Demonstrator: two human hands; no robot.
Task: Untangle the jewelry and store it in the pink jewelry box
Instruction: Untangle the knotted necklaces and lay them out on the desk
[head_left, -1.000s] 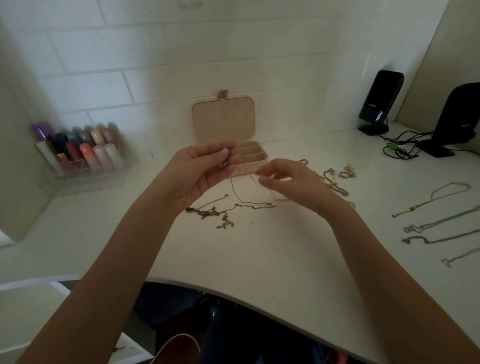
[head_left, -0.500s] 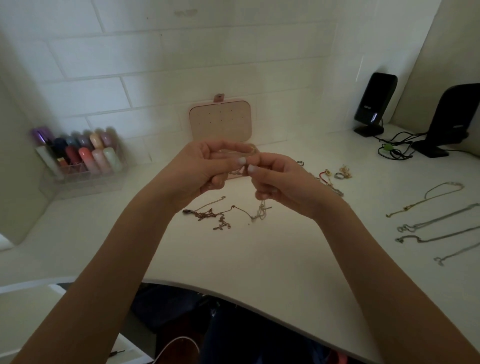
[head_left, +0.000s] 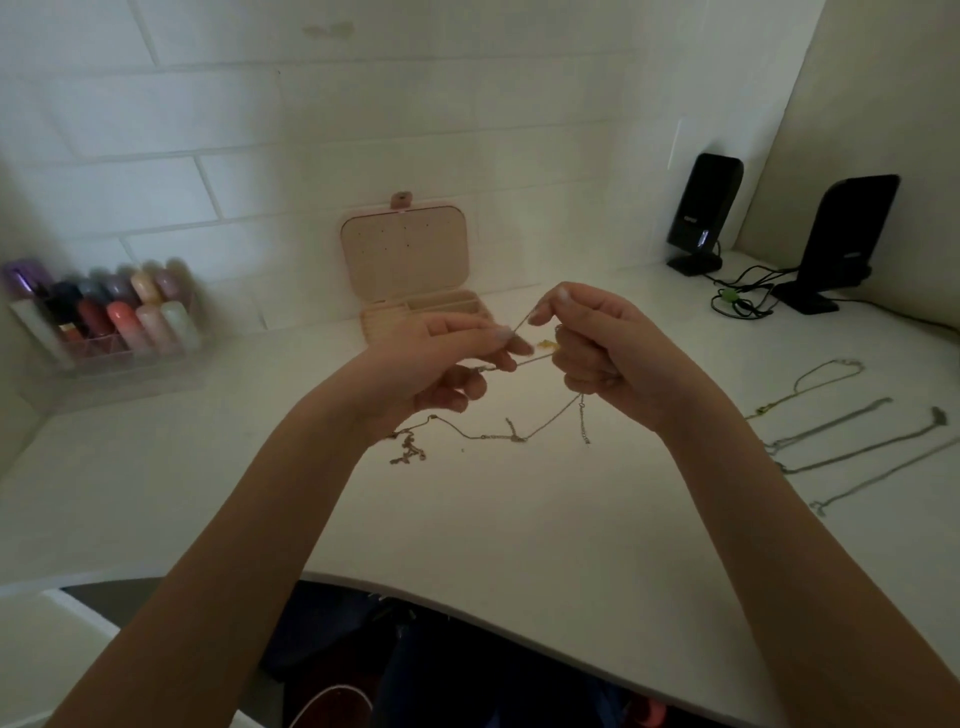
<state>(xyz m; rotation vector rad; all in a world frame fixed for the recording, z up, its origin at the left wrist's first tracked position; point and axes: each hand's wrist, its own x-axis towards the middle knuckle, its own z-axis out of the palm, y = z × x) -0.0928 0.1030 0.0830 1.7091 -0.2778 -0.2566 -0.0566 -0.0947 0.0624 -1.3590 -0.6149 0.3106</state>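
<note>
The pink jewelry box (head_left: 405, 260) stands open against the back wall, lid upright, its compartments partly hidden behind my hands. My left hand (head_left: 436, 369) and my right hand (head_left: 608, 348) are raised above the white desk, each pinching a thin chain (head_left: 519, 326) stretched between them. The rest of that chain hangs from my right hand and trails onto the desk to a tangled clump of chains (head_left: 410, 447) below my left wrist.
Several straightened necklaces (head_left: 841, 431) lie in a row at the right. A clear organizer with coloured tubes (head_left: 109, 317) sits at the left. Two black speakers (head_left: 701, 213) and their cables (head_left: 743, 301) stand at the back right. The desk's curved front edge (head_left: 467, 603) is near me.
My hands, apart a second ago, came together in front of the box and have now drawn slightly apart, pulling the chain taut between them. The trailing chain on the desk has shifted right.
</note>
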